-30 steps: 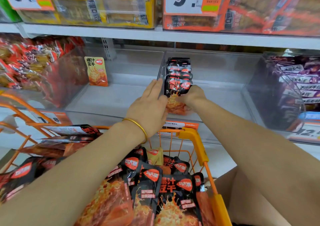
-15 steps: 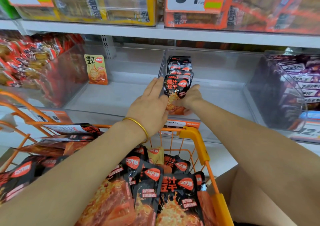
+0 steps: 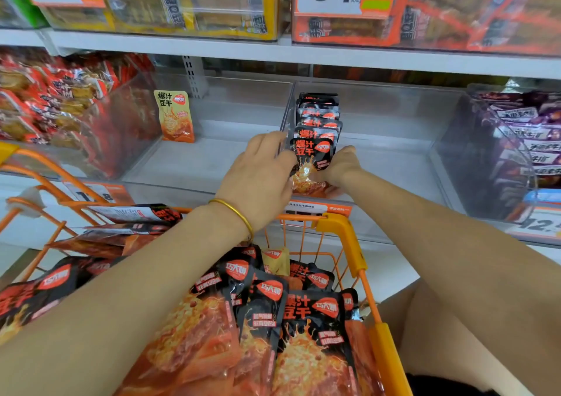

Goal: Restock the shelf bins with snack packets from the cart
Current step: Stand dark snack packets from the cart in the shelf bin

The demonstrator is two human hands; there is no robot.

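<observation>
Left hand (image 3: 261, 177), fingers straight, presses the black packet row (image 3: 317, 122); right hand (image 3: 341, 166) grips it. Yellow packet (image 3: 175, 116) stands centre-left, cart (image 3: 343, 231) below.

Cart (image 3: 343, 228) cropped at bottom, purple packets (image 3: 522, 140) blurred

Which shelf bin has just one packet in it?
The second clear bin from the left: only a yellow packet stands there; its neighbours hold many.

Both forearms (image 3: 425, 259) are bare all the way to the near edge of view. A thin, smooth gold bangle (image 3: 234, 213) circles the wrist behind the left hand (image 3: 261, 180). At the near right is a bare leg (image 3: 440, 335), with a strip of black fabric (image 3: 440, 387) at its near end.
</observation>
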